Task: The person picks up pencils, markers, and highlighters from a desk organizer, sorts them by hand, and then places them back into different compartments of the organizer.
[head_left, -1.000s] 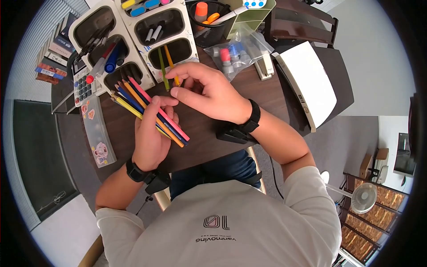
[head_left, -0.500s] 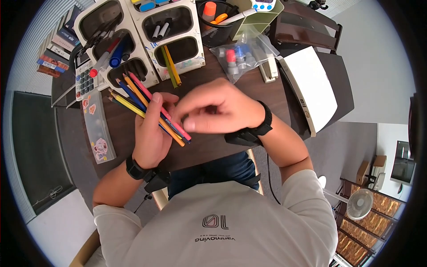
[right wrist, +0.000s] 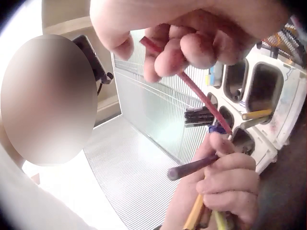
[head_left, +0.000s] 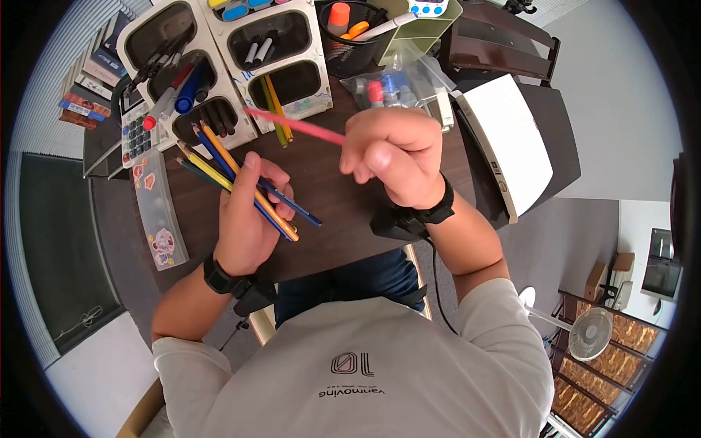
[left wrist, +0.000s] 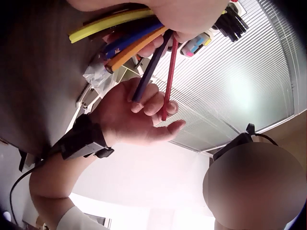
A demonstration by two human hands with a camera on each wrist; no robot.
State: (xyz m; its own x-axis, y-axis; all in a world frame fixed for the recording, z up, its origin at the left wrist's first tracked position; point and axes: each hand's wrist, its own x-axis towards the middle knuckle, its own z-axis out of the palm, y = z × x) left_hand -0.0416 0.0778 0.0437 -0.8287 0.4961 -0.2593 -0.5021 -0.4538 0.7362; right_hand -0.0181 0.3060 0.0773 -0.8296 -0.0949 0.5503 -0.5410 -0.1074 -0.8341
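My right hand (head_left: 398, 153) pinches a pink coloured pencil (head_left: 310, 130) by one end, its other end reaching toward the organizer. Seen from the right wrist, curled fingers (right wrist: 192, 50) press around this pencil. Lower and to the left, my left hand (head_left: 248, 208) grips a fanned bundle of coloured pencils, among them a yellow pencil (head_left: 207, 168), an orange pencil (head_left: 219, 152) and a dark blue pencil (head_left: 296, 203). The white organizer (head_left: 288, 109) stands just beyond both hands. A green pencil (head_left: 280, 134) and a golden-yellow pencil (head_left: 274, 93) lean out of its near right compartment.
Other organizer compartments hold pens, markers and scissors. A black mesh cup (head_left: 350, 57) and a bag of small bottles (head_left: 394, 84) stand at the back right. A calculator (head_left: 136, 135) and a stickered clear case (head_left: 157, 212) lie left; a white device (head_left: 504, 146) stands right.
My right hand came away from the two pencils at the organizer to the left hand's bundle, pulled out the pink pencil and lifted it up and right. The left hand stays nearly still.
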